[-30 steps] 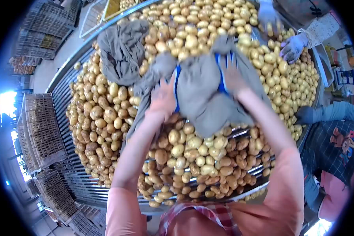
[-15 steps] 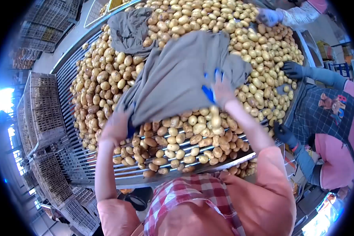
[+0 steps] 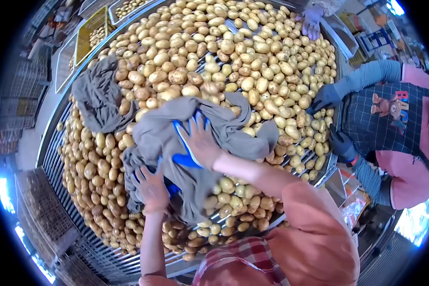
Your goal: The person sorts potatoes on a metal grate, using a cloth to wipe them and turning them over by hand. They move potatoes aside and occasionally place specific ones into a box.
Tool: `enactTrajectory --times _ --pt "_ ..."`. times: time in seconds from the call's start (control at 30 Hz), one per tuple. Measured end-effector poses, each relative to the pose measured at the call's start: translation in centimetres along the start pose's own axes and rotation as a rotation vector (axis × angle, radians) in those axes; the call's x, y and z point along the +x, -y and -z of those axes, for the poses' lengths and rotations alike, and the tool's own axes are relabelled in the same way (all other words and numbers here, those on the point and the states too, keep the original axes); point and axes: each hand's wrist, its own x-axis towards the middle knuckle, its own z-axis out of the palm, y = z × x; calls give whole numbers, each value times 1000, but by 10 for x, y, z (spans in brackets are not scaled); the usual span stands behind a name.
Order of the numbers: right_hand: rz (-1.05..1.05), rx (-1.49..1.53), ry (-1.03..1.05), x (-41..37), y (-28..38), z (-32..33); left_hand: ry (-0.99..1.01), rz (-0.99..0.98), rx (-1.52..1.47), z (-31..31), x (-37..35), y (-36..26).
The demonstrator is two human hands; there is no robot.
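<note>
A large grey cloth (image 3: 162, 121) lies bunched over a bed of potatoes (image 3: 100, 167). My left hand (image 3: 152, 189) is at the cloth's near left part, fingers curled into its folds. Farther right, my right hand (image 3: 202, 145) rests on the cloth with fingers spread and thumb apart. Blue glove material shows at the fingers and palm side of both hands. Some fingertips are hidden in the folds. A second crumpled grey cloth (image 3: 97, 93) lies on the potatoes to the far left, out of my hands.
Potatoes cover a metal roller bed, its bars (image 3: 88, 248) showing at the near left. A co-worker's dark gloved hands (image 3: 326, 97) are at the right edge; another person's purple glove (image 3: 311, 23) is at the far right. A yellow crate (image 3: 91, 34) stands beyond the frame.
The cloth was spread wide between my hands and is now gathered into folds. My hands have come closer together. The camera view has shifted, and the co-worker's gloves are closer together.
</note>
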Motion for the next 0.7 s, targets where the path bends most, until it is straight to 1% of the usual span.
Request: enactTrajectory --times 0.03,0.07,0.1,0.13,0.17,0.2,0.23,0.27,0.3,0.37,0.43,0.5,0.53,0.57,0.6,0.63,0.67,0.7 --pt "2 -10 -11 28 -6 -3 -67 11 23 5 22 1" --pt "-59 -82 -64 54 -7 -13 -169 8 92 2 52 7" --pt "-117 -157 -121 81 -11 -22 -59 73 40 20 79 0" --pt "-137 -98 -45 105 -22 -24 -124 50 36 23 100 -4" --pt "-154 -36 38 119 -33 -23 -182 32 29 25 114 -7" --pt "-123 -93 -23 126 -33 0 -138 37 -3 31 124 -10" --pt "-140 -28 19 140 -42 -1 -101 49 -32 37 129 -11" --pt "-162 -71 30 143 -50 -5 -156 29 -13 35 129 -11" --pt "-182 -112 37 143 -53 -8 -245 -15 94 31 121 -12" --pt "-202 -118 -94 116 -44 -15 -83 22 -23 33 95 -19" --pt "-185 -350 71 78 -29 -11 -188 -17 -14 3 61 -26" --pt "-23 -525 -1 39 -19 -7 -248 6 6 -3 33 -33" --pt "-14 -522 -8 20 -18 -2 -135 9 -89 -3 20 -33" --pt "26 -346 82 -2 -17 8 -19 10 -181 -2 6 -32" --pt "69 -176 168 -22 -21 20 28 27 -211 11 -9 -29" --pt "90 -153 107 -45 -26 30 24 34 -208 16 -24 -21" --pt "108 -128 43 -68 -34 40 80 -3 -252 17 -40 -7" --pt "44 -16 16 -96 -37 60 136 -41 -294 19 -57 3"
